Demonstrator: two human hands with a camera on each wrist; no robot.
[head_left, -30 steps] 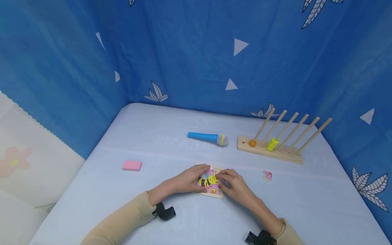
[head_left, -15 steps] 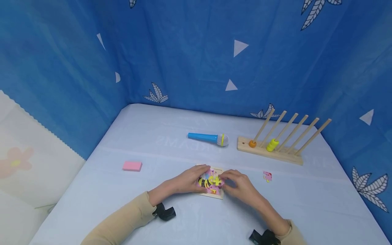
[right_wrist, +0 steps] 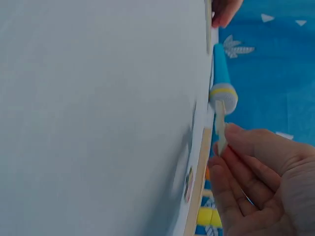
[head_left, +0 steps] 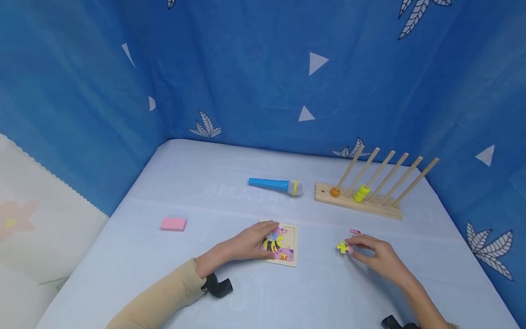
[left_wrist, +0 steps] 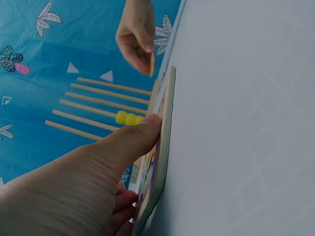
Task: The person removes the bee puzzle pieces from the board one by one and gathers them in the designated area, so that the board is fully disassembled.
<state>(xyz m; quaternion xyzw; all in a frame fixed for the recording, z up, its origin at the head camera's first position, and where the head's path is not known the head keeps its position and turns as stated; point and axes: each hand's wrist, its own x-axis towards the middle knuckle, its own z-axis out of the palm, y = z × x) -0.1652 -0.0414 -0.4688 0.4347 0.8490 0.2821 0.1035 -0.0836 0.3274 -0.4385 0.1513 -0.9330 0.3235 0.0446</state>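
A wooden-framed bee puzzle [head_left: 283, 242] lies on the table, its right part showing a pale bare patch. My left hand [head_left: 248, 242] grips it from the left, thumb on the near edge and fingers on the far edge. In the left wrist view the thumb presses the rim of the puzzle board [left_wrist: 162, 167]. My right hand [head_left: 378, 256] pinches a yellow and pink puzzle piece [head_left: 343, 248] between thumb and fingers, to the right of the board. Edge-on in the right wrist view, the puzzle piece [right_wrist: 221, 128] appears thin. Another pink puzzle piece [head_left: 355, 232] lies just behind the right fingers, partly hidden.
Behind the board lies a blue toy microphone [head_left: 275, 185]. At the back right stands a wooden peg rack [head_left: 357, 203] with upright rods, an orange bead and yellow beads. A pink block [head_left: 173, 224] sits to the left on the white table [head_left: 205, 183]. Blue curtains surround the back.
My right hand has lifted the yellow puzzle piece out of the board and carried it right, close to the loose pink piece. My left hand stays on the board.
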